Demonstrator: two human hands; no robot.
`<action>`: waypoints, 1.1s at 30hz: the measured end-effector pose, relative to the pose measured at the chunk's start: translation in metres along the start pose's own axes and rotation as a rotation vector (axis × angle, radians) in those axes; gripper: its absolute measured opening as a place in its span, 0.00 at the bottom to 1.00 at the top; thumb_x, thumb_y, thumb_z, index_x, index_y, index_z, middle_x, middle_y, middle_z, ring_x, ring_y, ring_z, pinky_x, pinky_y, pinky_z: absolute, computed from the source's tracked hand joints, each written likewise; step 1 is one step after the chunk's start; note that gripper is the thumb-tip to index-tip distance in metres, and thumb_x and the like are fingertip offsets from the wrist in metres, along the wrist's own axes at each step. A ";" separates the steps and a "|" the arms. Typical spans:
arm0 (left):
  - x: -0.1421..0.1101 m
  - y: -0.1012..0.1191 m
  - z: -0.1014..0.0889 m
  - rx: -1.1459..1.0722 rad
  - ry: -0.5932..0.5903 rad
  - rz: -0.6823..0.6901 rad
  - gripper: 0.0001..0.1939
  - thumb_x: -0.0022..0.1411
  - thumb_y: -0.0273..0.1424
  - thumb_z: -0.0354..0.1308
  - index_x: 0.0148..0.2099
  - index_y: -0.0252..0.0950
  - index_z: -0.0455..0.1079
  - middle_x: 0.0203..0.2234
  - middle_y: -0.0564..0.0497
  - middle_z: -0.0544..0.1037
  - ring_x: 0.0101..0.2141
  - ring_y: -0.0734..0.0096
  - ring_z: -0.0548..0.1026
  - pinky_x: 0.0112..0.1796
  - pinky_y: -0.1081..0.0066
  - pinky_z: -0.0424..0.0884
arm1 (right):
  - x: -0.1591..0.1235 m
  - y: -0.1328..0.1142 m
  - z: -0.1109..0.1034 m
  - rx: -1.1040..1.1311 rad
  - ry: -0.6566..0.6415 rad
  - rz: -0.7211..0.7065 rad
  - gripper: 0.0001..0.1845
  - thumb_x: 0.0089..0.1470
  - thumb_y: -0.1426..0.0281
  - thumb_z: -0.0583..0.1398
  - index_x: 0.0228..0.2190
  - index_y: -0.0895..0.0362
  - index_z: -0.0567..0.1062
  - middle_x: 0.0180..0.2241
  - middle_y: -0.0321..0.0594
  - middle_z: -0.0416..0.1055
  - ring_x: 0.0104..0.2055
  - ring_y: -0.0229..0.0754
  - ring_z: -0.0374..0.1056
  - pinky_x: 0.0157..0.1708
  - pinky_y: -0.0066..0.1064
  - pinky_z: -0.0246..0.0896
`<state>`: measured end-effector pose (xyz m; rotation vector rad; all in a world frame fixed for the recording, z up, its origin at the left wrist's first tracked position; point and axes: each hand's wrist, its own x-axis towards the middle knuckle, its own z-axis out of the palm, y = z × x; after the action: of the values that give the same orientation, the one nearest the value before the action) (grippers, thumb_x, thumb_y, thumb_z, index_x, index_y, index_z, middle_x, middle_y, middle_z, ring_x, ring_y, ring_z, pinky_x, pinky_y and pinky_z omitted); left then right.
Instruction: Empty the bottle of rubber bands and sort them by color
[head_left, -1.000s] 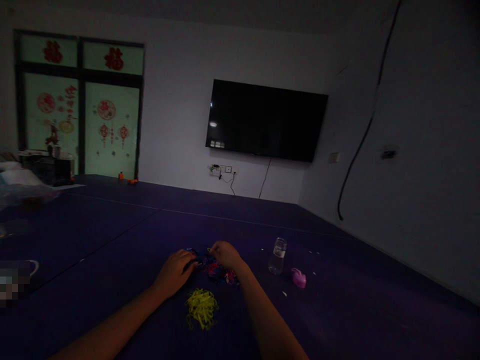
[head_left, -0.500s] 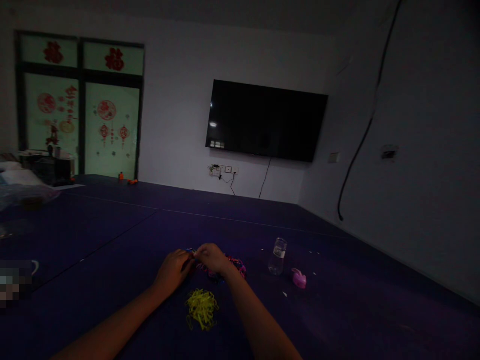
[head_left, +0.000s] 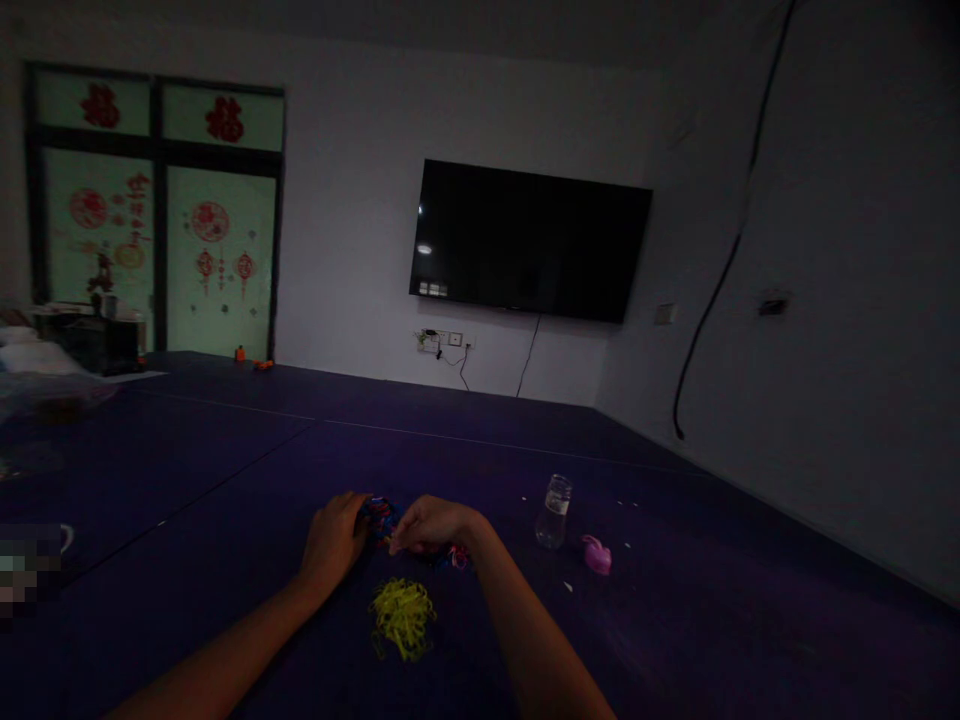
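My left hand [head_left: 334, 541] rests on the dark purple mat [head_left: 225, 480], its fingers curled against a heap of mixed-colour small rubber bands [head_left: 381, 514]. My right hand [head_left: 433, 524] sits just to the right, fingertips pinched on bands from that heap, more bands showing under its wrist. A separate pile of yellow rubber bands [head_left: 403, 615] lies nearer to me, between my forearms. The room is dim, so which band is pinched is not clear.
A small clear bottle [head_left: 554, 511] stands to the right of my hands, a pink lid or small object [head_left: 598, 555] beside it. A wall-mounted TV [head_left: 529, 240] hangs ahead. Boxes and bags [head_left: 67, 345] lie at far left by a decorated window.
My right hand has drawn back toward me and lowered onto the heap. My left hand shifted slightly left. The view tilted a little.
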<state>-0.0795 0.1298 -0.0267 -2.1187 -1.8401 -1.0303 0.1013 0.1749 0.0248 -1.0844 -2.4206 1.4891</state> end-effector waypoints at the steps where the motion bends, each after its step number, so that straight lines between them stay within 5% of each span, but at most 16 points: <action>1: 0.000 0.000 0.000 0.001 -0.001 0.004 0.14 0.57 0.22 0.49 0.45 0.36 0.69 0.39 0.45 0.76 0.42 0.62 0.72 0.43 0.64 0.66 | -0.003 -0.002 -0.001 -0.008 -0.023 0.001 0.07 0.42 0.69 0.66 0.25 0.60 0.78 0.12 0.26 0.59 0.14 0.27 0.49 0.14 0.20 0.40; 9: -0.002 0.000 -0.003 -0.026 -0.007 0.003 0.13 0.58 0.22 0.47 0.41 0.36 0.71 0.36 0.46 0.77 0.40 0.63 0.72 0.41 0.66 0.65 | -0.015 -0.007 -0.010 -0.090 -0.142 0.011 0.15 0.38 0.65 0.67 0.30 0.59 0.80 0.16 0.30 0.67 0.15 0.27 0.52 0.14 0.21 0.40; 13: -0.001 0.002 -0.004 -0.033 -0.028 0.000 0.13 0.58 0.22 0.48 0.41 0.37 0.71 0.37 0.47 0.77 0.41 0.64 0.72 0.41 0.66 0.65 | -0.018 -0.004 -0.023 -0.174 0.220 -0.035 0.13 0.42 0.64 0.65 0.30 0.60 0.80 0.16 0.32 0.69 0.17 0.29 0.55 0.17 0.21 0.46; 16: -0.001 0.002 -0.004 -0.039 -0.035 0.006 0.13 0.58 0.22 0.49 0.41 0.36 0.71 0.37 0.46 0.77 0.41 0.63 0.72 0.41 0.66 0.65 | -0.020 0.001 -0.033 -0.389 0.548 0.062 0.11 0.47 0.66 0.62 0.31 0.59 0.81 0.21 0.36 0.74 0.21 0.32 0.63 0.20 0.22 0.52; 18: 0.000 0.002 -0.004 -0.041 -0.036 0.009 0.12 0.58 0.22 0.49 0.40 0.36 0.72 0.37 0.46 0.77 0.41 0.63 0.73 0.41 0.66 0.65 | -0.020 0.006 -0.035 -0.518 0.652 0.151 0.11 0.48 0.66 0.61 0.31 0.58 0.81 0.26 0.38 0.76 0.26 0.35 0.68 0.23 0.22 0.55; 27: 0.000 0.004 -0.005 -0.079 -0.045 -0.016 0.12 0.58 0.22 0.49 0.40 0.36 0.73 0.37 0.48 0.77 0.41 0.65 0.73 0.43 0.67 0.66 | -0.007 0.020 -0.015 -0.706 0.745 0.312 0.11 0.43 0.74 0.62 0.33 0.60 0.80 0.38 0.53 0.75 0.42 0.53 0.71 0.37 0.32 0.62; 33: 0.000 0.004 -0.003 -0.095 -0.035 0.000 0.12 0.58 0.23 0.50 0.39 0.37 0.73 0.37 0.49 0.77 0.41 0.65 0.73 0.43 0.66 0.67 | -0.005 0.030 -0.017 -0.632 0.747 0.261 0.09 0.46 0.74 0.59 0.30 0.58 0.80 0.35 0.49 0.76 0.40 0.49 0.72 0.35 0.28 0.61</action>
<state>-0.0775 0.1273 -0.0231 -2.2031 -1.8418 -1.1093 0.1276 0.1929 0.0109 -1.7175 -2.2315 0.1890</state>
